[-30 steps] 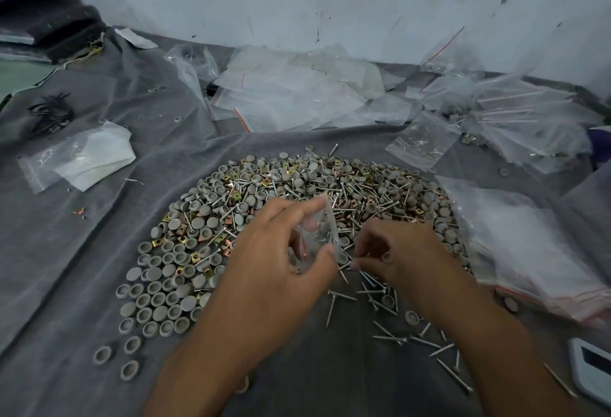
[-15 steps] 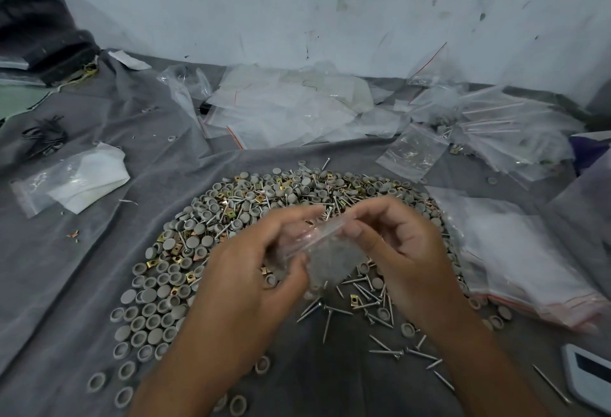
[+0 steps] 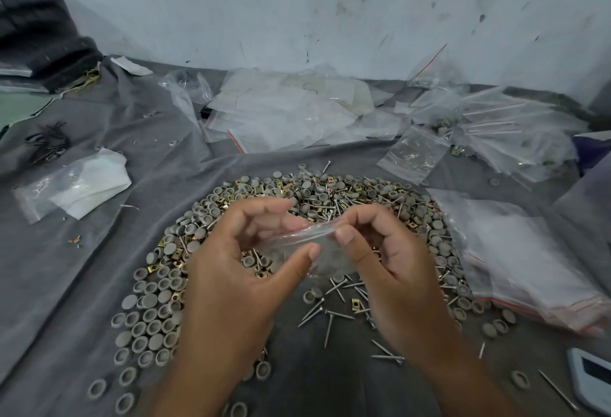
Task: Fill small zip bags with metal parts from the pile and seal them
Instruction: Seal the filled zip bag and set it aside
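A small clear zip bag [image 3: 299,244] hangs between my two hands above the pile. My left hand [image 3: 241,271] pinches its top edge at the left, with the thumb below and the fingers above. At the right end of that edge, my right hand [image 3: 386,258] pinches it between thumb and forefinger. The bag's contents are blurred. Under the hands lies the pile of metal parts [image 3: 330,195]: grey round caps, brass square nuts and nails, spread over a grey cloth [image 3: 82,267]. Loose nails [image 3: 327,314] lie near my wrists.
Empty zip bags [image 3: 284,112] are heaped at the back centre and more bags [image 3: 506,132] at the back right. A stack of bags [image 3: 529,261] lies to the right of the pile. A bag with white paper [image 3: 76,181] lies left. A white device [image 3: 591,377] sits at the lower right.
My right hand left the nails and came up to the bag's top edge. Both hands now hold the bag slightly higher, its opening stretched between them.
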{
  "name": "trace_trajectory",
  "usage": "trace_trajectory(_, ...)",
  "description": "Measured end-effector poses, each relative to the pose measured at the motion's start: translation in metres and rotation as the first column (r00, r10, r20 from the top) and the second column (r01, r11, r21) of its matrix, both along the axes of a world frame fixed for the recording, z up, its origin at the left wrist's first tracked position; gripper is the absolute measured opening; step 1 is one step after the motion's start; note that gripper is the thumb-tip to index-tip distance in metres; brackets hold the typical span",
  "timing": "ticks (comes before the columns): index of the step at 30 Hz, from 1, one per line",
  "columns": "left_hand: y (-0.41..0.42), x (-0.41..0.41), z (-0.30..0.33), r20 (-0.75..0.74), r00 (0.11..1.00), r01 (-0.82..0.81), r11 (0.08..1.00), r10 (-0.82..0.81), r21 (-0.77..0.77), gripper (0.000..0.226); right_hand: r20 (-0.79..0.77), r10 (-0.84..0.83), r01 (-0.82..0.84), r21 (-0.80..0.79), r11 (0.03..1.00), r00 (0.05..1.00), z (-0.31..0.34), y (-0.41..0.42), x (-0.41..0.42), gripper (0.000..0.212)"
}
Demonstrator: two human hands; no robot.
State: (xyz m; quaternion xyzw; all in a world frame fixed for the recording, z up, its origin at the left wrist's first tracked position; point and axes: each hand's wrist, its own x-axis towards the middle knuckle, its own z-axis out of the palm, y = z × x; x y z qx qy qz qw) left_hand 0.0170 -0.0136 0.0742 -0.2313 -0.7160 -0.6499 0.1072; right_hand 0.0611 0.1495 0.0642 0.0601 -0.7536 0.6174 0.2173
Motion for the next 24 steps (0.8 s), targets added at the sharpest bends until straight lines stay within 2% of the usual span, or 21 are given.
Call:
trace_trajectory(3,0.0023,0.0035,0.0014,-0.053,0.998,-0.027,1.000,0.027,-0.008,0.044,-0.024,0.017,-0.016,0.052,0.999,1.000,0.0024,-0.0056,0.0016,0.013)
trace_trajectory(7,0.0022,0.0066,0.0046,-0.033,0.999,-0.026,1.000,0.027,0.012,0.043,-0.013,0.029,-0.027,0.080,0.996,1.000,0.0048,-0.0075,0.0034,0.010)
trace_trajectory(16,-0.0006,0.0056,0.0055,-0.082,0.995,-0.059,0.992,0.050,-0.108,0.022,0.030,0.052,-0.054,0.060,0.997,0.998,0.0029,-0.0080,0.0035,0.009)
trace_trajectory(20,-0.0006,0.0028,0.0033,-0.077,0.996,-0.056,0.991,0.047,-0.118,0.034,0.018,-0.004,0.003,0.084,0.996,1.000,0.0011,-0.0065,0.0023,0.009)
trace_trajectory(24,-0.0023,0.0007,0.0010,-0.087,0.995,-0.066,0.986,0.052,-0.156,0.036,0.013,-0.032,0.031,0.091,0.995,0.999,0.0008,-0.0054,0.0011,0.009)
